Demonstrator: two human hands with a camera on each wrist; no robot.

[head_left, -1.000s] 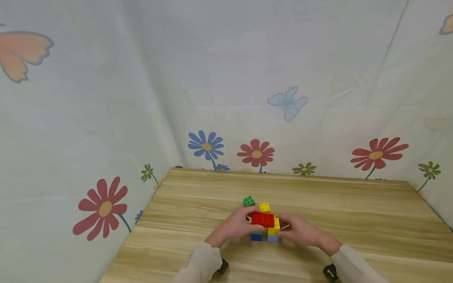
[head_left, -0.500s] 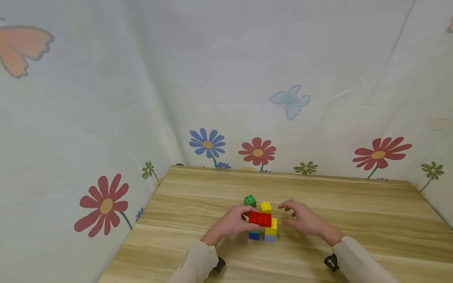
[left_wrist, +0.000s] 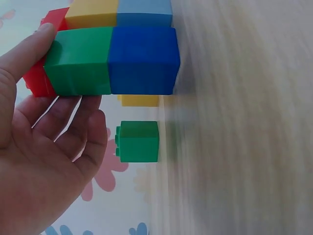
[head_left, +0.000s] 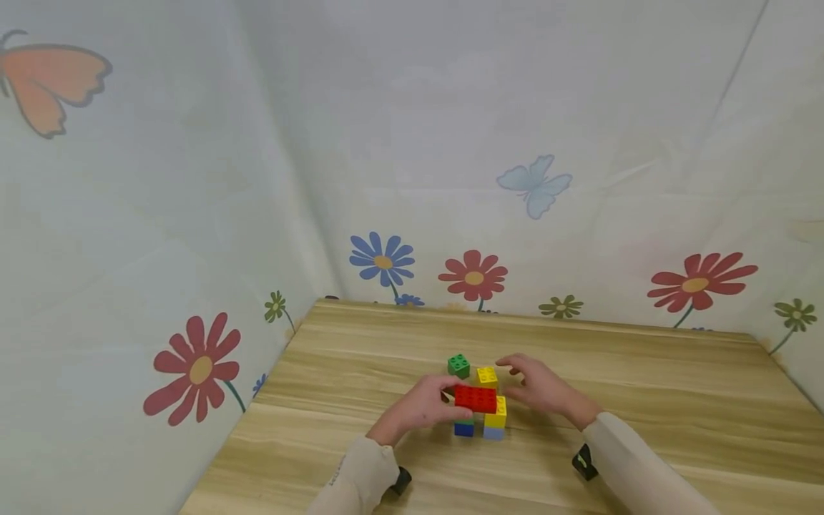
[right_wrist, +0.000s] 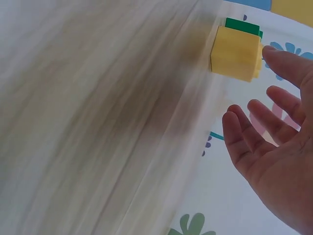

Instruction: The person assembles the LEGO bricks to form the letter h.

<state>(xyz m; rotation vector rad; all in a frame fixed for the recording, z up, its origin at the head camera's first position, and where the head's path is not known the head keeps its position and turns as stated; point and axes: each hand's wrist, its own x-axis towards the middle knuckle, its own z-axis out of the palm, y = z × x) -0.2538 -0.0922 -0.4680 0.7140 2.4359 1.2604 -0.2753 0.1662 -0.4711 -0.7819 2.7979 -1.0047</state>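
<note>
Red brick [head_left: 476,400] sits between the left hand's [head_left: 421,405] gripping fingers [left_wrist: 91,142], the relaxed right hand [head_left: 541,386] newly beside the far yellow brick [head_left: 487,376].

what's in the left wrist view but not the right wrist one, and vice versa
Only the left view shows the left hand, the red block it grips, the stacked green block and dark blue block.

Only the right view shows the right hand and a green flower.

Both show the loose green block, loose yellow block, stacked yellow block, light blue block and tabletop.
</note>
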